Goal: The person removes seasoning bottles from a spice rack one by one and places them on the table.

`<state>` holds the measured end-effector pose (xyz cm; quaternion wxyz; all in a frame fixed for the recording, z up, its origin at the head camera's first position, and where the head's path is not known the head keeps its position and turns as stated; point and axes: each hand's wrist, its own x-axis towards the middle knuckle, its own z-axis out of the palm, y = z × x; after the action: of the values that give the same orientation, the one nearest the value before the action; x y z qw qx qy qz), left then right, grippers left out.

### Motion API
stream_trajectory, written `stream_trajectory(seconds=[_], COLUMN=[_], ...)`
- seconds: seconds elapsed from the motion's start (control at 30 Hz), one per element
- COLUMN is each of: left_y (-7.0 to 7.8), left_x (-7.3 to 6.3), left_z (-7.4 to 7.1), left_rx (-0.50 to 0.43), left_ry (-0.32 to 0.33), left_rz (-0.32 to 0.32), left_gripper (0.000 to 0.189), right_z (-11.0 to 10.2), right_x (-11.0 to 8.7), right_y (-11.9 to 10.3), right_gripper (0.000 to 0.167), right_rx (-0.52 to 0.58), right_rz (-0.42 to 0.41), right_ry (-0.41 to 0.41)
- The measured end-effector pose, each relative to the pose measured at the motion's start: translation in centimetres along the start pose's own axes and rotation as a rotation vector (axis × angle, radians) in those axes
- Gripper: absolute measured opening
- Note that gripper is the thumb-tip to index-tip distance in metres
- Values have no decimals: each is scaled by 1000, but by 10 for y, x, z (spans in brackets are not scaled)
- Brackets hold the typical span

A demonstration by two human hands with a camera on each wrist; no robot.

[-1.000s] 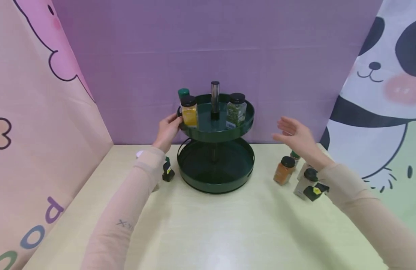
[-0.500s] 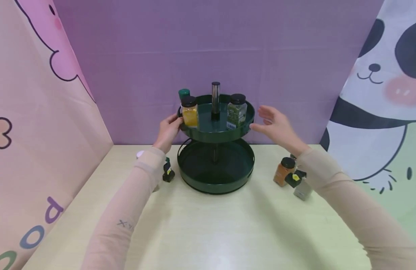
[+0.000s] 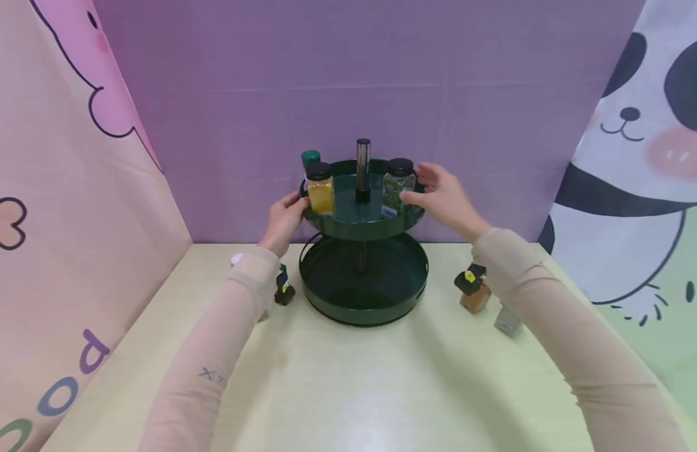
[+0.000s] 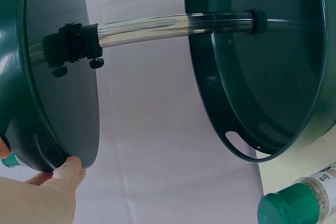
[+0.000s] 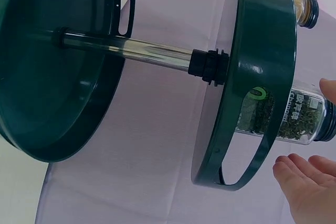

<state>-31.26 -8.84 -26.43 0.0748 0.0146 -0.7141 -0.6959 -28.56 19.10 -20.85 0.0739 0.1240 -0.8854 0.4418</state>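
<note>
On the pale table, an orange jar is being partly covered by a black wrist device. Beyond, the upper tray is being gripped at its left rim by the left hand; on it, the herb jar is being bracketed by the right hand, fingers unclenched, thumb contact unclear.

Stand I grip: glossy dark green
Pole: silver
Spice jar: yellow contents, black lid
Herb jar: green flakes, black lid
Rear jar: bright green cap
My sleeves: pale pinkish cream, grey-blue letters on the left
Table before me: pale cream
Back cloth facing me: plain purple
Left drape: pale pink, peach flower, purple, blue and green letters
Right drape: black-and-white panda, pink cheek
</note>
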Motion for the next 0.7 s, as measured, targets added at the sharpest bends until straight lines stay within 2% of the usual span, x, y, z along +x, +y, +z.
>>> stream_trajectory(seconds=[0.47, 0.7], left_y=[-1, -1], left_x=[1, 2], left_z=[1, 0], left_rx=[11, 2], left_ry=[-12, -5], left_rz=[18, 13], left_gripper=[42, 43], right_z=[10, 17], right_x=[22, 27], right_y=[-5, -5], right_gripper=[86, 74], right_rx=[12, -20], right_rz=[58, 51], right_ry=[13, 9])
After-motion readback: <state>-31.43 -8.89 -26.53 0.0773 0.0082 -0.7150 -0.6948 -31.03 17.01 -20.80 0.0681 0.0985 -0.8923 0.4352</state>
